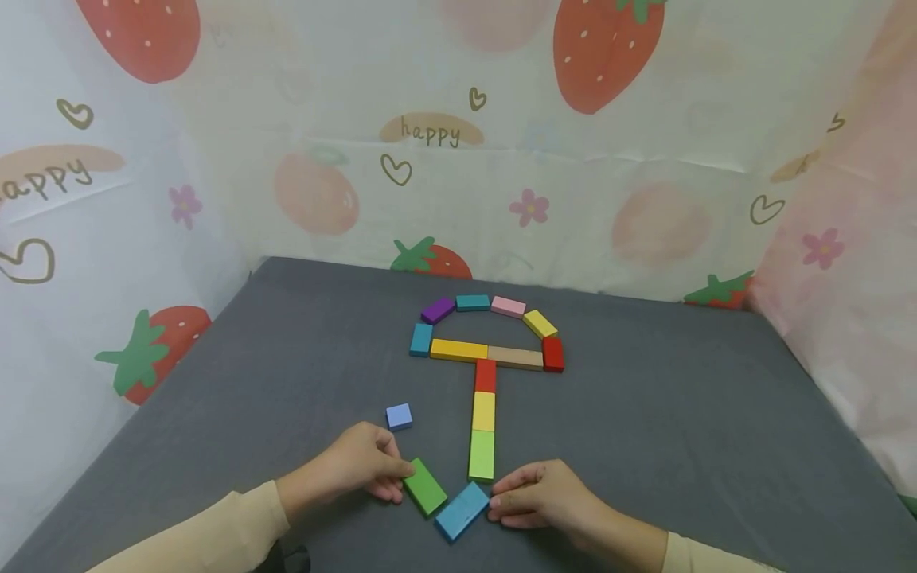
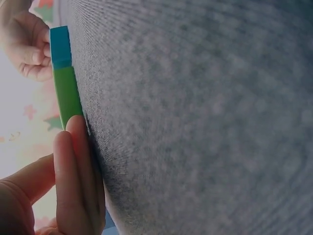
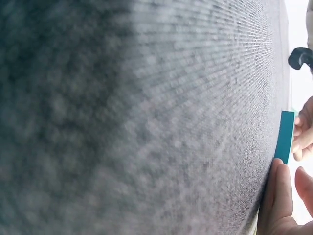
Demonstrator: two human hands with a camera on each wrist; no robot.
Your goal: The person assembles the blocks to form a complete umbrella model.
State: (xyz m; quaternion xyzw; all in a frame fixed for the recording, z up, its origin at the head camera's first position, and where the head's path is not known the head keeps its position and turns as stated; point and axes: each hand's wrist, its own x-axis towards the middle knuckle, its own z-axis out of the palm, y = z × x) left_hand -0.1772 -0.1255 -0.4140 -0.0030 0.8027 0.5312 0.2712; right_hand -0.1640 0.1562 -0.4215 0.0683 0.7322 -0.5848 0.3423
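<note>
In the head view my left hand [image 1: 365,461] has its fingertips at the upper end of a green block [image 1: 426,487]. Two fairly straight fingers [image 2: 66,166] meet that block's end in the left wrist view. My right hand [image 1: 548,497] touches the right end of a blue block [image 1: 462,512]; the right wrist view has its thumb [image 3: 304,186] apart from the block. Green and blue blocks lie flat, their lower ends close together in a V. Just above the blue one is the light green block [image 1: 482,455], at the foot of an umbrella-shaped outline.
Yellow [image 1: 484,411] and red [image 1: 485,376] blocks continue the stem up to a crossbar of a yellow-orange [image 1: 458,350] and a tan block [image 1: 515,358]. Several coloured blocks arch above it. A small light-blue block [image 1: 399,416] lies beside my left hand on the grey cloth [image 1: 666,430].
</note>
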